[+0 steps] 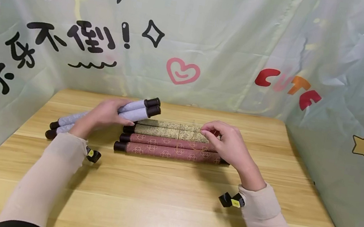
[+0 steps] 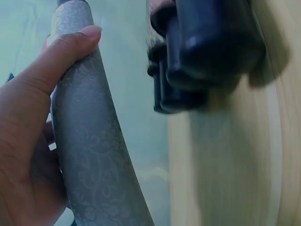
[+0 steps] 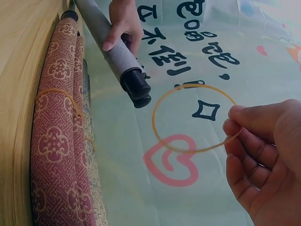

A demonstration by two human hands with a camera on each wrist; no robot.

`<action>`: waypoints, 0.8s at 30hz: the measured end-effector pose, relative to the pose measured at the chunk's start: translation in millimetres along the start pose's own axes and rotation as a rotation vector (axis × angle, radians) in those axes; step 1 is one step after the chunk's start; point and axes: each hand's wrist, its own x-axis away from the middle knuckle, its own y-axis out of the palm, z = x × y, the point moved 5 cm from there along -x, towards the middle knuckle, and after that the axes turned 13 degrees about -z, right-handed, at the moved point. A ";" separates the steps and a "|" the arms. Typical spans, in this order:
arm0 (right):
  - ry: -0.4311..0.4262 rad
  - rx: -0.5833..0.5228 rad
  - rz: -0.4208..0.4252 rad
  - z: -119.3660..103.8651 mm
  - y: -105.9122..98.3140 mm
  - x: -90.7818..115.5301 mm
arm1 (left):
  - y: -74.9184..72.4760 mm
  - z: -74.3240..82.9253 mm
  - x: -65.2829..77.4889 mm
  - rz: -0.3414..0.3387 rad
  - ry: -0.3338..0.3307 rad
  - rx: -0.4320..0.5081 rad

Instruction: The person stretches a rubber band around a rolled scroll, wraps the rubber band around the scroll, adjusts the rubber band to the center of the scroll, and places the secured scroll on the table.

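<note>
My left hand (image 1: 103, 113) grips a pale grey-blue patterned scroll (image 1: 136, 114) with two rolls and black end knobs. In the left wrist view the thumb lies across the scroll (image 2: 94, 108). The scroll slants, its right end raised above the table. To the right, my right hand (image 1: 232, 143) pinches a thin yellow rubber band (image 3: 197, 151) between thumb and forefinger; the band hangs as an open loop, apart from the scrolls. Below that hand lie a red patterned scroll (image 1: 168, 152) and, behind it, a yellowish speckled scroll (image 1: 161, 131).
A similar rubber band (image 3: 59, 91) circles the red scroll. The scrolls lie on a wooden table (image 1: 153, 204). A pale printed cloth (image 1: 228, 49) surrounds its back and sides. Small black cameras are strapped to both wrists.
</note>
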 end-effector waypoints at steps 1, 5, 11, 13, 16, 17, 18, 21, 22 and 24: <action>-0.002 0.001 0.003 -0.2 -0.1 -0.2 | 1.0 1.7 0.6 -0.004 -0.005 0.001; -0.010 0.002 0.015 -1.6 0.0 -0.8 | 4.0 9.8 3.8 -0.007 -0.007 -0.009; -0.033 -0.003 0.026 -4.2 1.5 -1.6 | 9.5 25.6 9.6 -0.005 0.018 -0.018; -0.045 -0.007 0.031 -5.3 2.2 -1.8 | 11.0 31.5 11.0 -0.002 0.029 -0.026; -0.064 -0.014 0.037 -7.4 3.5 -1.7 | 14.0 41.2 12.7 -0.001 0.049 -0.037; -0.073 -0.015 0.039 -8.3 3.9 -1.7 | 15.0 44.8 13.5 0.000 0.054 -0.038; -0.081 -0.018 0.040 -9.3 4.3 -1.6 | 16.4 48.1 14.1 -0.003 0.062 -0.039; -0.102 -0.022 0.043 -11.7 5.3 -1.2 | 20.8 57.7 16.3 -0.014 0.068 -0.025; -0.108 -0.024 0.044 -12.4 5.6 -1.1 | 22.1 60.4 17.1 -0.017 0.072 -0.024; -0.117 -0.029 0.047 -13.3 6.4 -1.2 | 25.0 65.7 18.1 -0.020 0.076 -0.030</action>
